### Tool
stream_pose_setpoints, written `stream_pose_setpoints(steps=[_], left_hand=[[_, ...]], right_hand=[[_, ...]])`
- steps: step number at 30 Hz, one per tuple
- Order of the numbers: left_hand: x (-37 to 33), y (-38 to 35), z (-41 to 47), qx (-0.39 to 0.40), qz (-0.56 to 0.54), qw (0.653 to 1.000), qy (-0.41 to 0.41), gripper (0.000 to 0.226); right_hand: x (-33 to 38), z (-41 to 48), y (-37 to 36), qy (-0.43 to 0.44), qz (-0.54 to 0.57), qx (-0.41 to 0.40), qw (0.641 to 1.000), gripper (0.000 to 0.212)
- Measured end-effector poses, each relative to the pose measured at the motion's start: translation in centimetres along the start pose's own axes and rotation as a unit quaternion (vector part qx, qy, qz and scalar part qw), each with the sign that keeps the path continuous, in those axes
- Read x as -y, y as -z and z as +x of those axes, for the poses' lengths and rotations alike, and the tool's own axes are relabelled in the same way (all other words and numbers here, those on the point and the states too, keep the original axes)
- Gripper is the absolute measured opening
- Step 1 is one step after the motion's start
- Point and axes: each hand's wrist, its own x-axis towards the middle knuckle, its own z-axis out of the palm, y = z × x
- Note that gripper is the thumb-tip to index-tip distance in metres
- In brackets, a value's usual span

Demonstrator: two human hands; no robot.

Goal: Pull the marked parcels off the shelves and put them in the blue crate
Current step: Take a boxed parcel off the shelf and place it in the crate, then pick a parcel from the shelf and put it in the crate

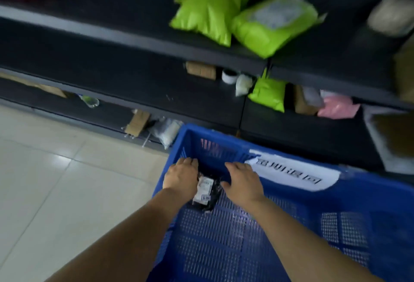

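A blue crate (349,196) stands on the floor in front of dark shelves. Inside it, near the far left corner, lies a small black parcel (211,201) with a white label. My left hand (181,175) rests at the parcel's left side with fingers pointing away from me. My right hand (243,182) is spread, palm down, just right of the parcel, thumb beside it. Whether either hand grips the parcel is unclear. A white sheet with dark characters (293,173) lies on the crate's far wall.
Dark shelves (125,35) hold green parcels (212,6), (272,24), (268,93), a pink parcel (337,106), brown boxes (201,69), a tape roll (229,76) and clear bags (168,130). Pale tiled floor (56,180) lies to the left.
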Motion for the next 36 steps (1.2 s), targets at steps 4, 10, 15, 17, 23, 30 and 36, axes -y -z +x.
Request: stream_pose_setpoints(steps=[4, 10, 15, 17, 23, 30, 36], left_hand=[[1.5, 7.7, -4.1, -0.057, 0.018, 0.998, 0.004, 0.054], [5.4, 16.8, -9.8, -0.137, 0.054, 0.989, 0.031, 0.047], [9.6, 22.8, -14.7, -0.194, 0.082, 0.976, 0.052, 0.044], [11.6, 25.1, -16.5, -0.214, 0.092, 0.97, 0.066, 0.048], [18.8, 30.8, -21.2, -0.263, 0.08, 0.958, 0.078, 0.047], [29.2, 37.1, -25.6, -0.315, 0.104, 0.941, 0.071, 0.046], [37.5, 41.9, -27.9, -0.349, 0.098, 0.929, 0.071, 0.027]], right_hand=[[3.5, -2.8, 7.5, 0.044, -0.045, -0.046, 0.997, 0.057], [9.8, -6.5, 15.8, 0.111, -0.095, -0.124, 0.981, 0.053], [16.1, -8.8, 20.5, 0.157, -0.117, -0.158, 0.968, 0.056], [19.0, -9.6, 22.1, 0.172, -0.125, -0.17, 0.962, 0.057], [28.3, -11.1, 26.3, 0.185, -0.162, -0.189, 0.951, 0.059], [40.7, -11.6, 29.5, 0.198, -0.175, -0.232, 0.936, 0.056], [50.5, -10.9, 31.6, 0.207, -0.152, -0.267, 0.929, 0.055]])
